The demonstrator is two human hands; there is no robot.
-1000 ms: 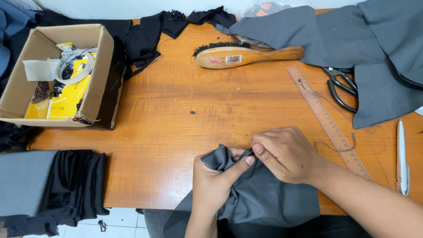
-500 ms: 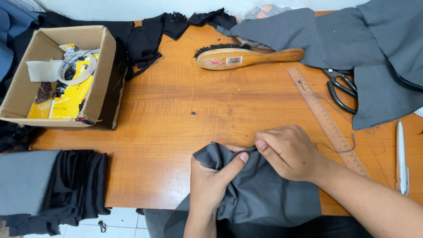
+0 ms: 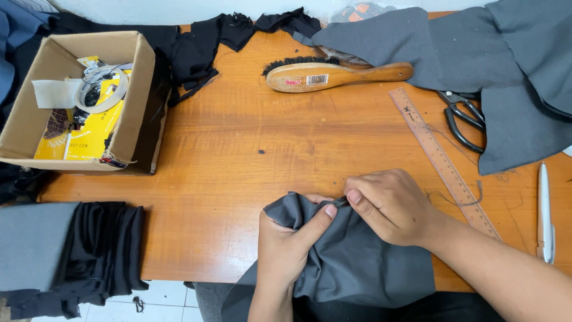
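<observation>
At the lower middle of the frame both hands work one piece of grey cloth (image 3: 357,262), which drapes over the near table edge. The left hand (image 3: 286,244) is closed around a bunched fold, its thumb pressed up against the cloth's top edge. The right hand (image 3: 390,206) is curled, thumb and forefinger pinched on that same edge — the two thumbs almost meet.

In the upper left stands an open cardboard box (image 3: 24,119). Inside lie a roll of white tape (image 3: 102,89), a folded white scrap (image 3: 55,93) and yellow printed packets (image 3: 89,134); what lies beneath is too dark to tell.

The table (image 3: 238,161) is orange-brown wood. Upper middle, a wooden brush (image 3: 333,74) with black bristles lies on its side. A wooden ruler (image 3: 444,162) runs diagonally at the right, just beside the right hand. Black scissors (image 3: 462,116) sit half under a large grey fabric (image 3: 512,65) in the upper right — a white pen (image 3: 544,211) lies near the right edge. Black scraps (image 3: 196,48) trail along the far edge. Lower left, folded black and grey cloth (image 3: 65,250) is stacked, with white floor tile (image 3: 167,301) below.
</observation>
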